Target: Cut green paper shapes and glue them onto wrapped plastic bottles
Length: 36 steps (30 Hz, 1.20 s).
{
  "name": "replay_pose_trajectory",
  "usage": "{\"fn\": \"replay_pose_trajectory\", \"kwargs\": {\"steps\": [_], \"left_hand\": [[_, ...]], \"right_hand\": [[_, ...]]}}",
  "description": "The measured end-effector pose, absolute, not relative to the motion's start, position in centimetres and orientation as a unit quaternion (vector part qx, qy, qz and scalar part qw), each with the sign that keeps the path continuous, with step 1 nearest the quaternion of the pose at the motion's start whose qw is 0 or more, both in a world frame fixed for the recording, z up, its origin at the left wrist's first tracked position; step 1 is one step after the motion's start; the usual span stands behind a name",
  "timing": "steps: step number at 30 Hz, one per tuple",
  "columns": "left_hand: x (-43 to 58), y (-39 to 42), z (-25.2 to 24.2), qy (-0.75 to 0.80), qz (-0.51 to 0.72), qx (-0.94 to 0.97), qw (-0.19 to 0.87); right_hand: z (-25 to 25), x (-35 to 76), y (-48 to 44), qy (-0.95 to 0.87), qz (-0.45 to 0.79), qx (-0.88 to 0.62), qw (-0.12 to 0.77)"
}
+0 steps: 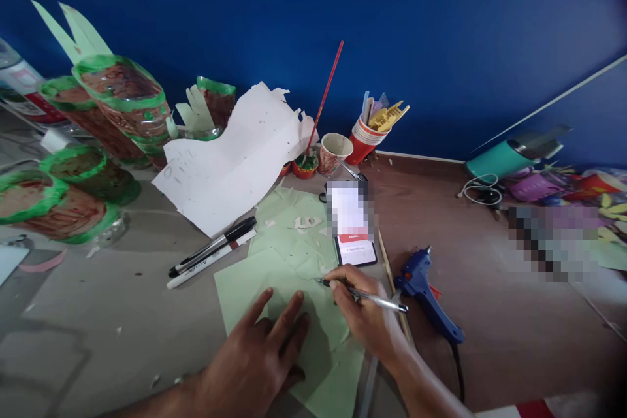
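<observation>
My left hand (259,353) lies flat with its fingers spread on a pale green sheet of paper (240,287), pressing it to the table. My right hand (360,313) is closed around a silver pen (386,302), whose tip touches the green paper just beyond my fingers. More pale green paper scraps (289,222) lie behind the sheet. A phone (353,235) with a lit screen rests just past my right hand.
A blue glue gun (426,294) lies right of my right hand. Two markers (213,251) sit left of the paper. A white sheet (235,163), painted green-rimmed bottle pots (122,104), paper cups (336,150) and a brush stand at the back. Craft clutter fills the right.
</observation>
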<state>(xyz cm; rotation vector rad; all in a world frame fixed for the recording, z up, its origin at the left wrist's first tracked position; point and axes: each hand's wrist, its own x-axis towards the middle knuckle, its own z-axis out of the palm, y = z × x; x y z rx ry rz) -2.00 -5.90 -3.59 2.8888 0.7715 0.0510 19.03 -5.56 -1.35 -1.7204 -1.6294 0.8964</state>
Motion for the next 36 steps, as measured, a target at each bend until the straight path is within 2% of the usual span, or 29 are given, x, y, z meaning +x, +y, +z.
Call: {"fn": "replay_pose_trajectory", "kwargs": {"steps": [8, 14, 36], "left_hand": [[-2.09, -6.07, -3.51, 0.26, 0.007, 0.963, 0.078], [-2.08, -6.08, -3.58, 0.26, 0.003, 0.962, 0.087], [-2.03, -5.93, -3.34, 0.257, -0.003, 0.963, 0.084]], "right_hand": [[-1.22, 19.3, -5.42, -0.596, 0.355, -0.653, 0.305], [-1.21, 19.42, -5.29, -0.552, 0.36, -0.663, 0.355], [-0.95, 19.12, -5.08, -0.574, 0.321, -0.682, 0.32]]}}
